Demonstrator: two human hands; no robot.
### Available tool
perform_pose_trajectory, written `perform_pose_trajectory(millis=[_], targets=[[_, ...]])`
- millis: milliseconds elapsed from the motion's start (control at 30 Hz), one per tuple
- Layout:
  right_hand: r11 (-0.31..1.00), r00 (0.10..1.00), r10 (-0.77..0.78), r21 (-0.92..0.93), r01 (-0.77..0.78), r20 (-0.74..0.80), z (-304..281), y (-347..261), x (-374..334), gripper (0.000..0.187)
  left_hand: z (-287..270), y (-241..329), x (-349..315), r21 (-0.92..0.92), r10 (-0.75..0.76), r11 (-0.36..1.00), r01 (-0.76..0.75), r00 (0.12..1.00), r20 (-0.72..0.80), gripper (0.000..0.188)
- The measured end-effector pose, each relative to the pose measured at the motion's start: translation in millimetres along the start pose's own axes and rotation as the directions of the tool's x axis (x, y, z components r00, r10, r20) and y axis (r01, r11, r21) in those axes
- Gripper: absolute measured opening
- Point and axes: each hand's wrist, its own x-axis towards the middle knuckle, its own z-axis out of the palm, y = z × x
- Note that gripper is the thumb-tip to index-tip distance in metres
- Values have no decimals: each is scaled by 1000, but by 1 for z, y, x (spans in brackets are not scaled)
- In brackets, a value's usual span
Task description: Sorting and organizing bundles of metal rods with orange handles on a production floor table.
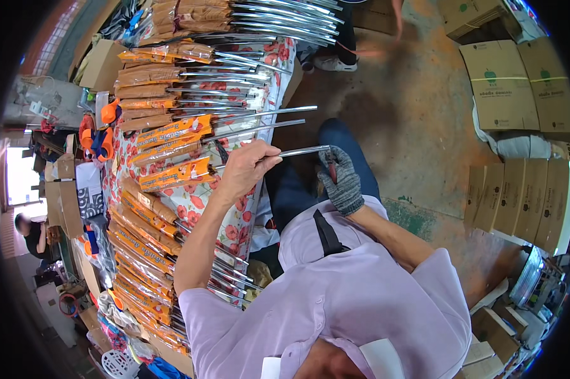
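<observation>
A metal tube [305, 151] near one o'clock is pinched in the fingers of the bare left hand [247, 165], while the gloved right hand [343, 184], gripping a mostly hidden red object [332, 169], seems to work its tip, likely calling for a steady hold, its run toward the worktop [225, 218] at nine o'clock partly masked.

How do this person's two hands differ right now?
The left hand is bare, while the right hand wears a grey knitted glove. The left hand pinches the shaft of a shiny metal rod; the right hand, near the rod's end, curls around a reddish object, too hidden to name. The left hand is above the edge of the flowered cloth, the right hand above the person's leg. Both have bent fingers.
</observation>
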Motion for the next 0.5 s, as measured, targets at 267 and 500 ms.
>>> perform_pose_trajectory(millis=[267, 500], targets=[[998, 1000, -1, 55, 0, 20, 11, -5, 3, 69, 6, 3, 0, 25, 40, 999, -39, 998, -40, 17], [981, 998, 65, 182, -68, 20, 13, -18, 4, 68, 9, -1, -4, 34, 37, 999, -36, 998, -45, 19]])
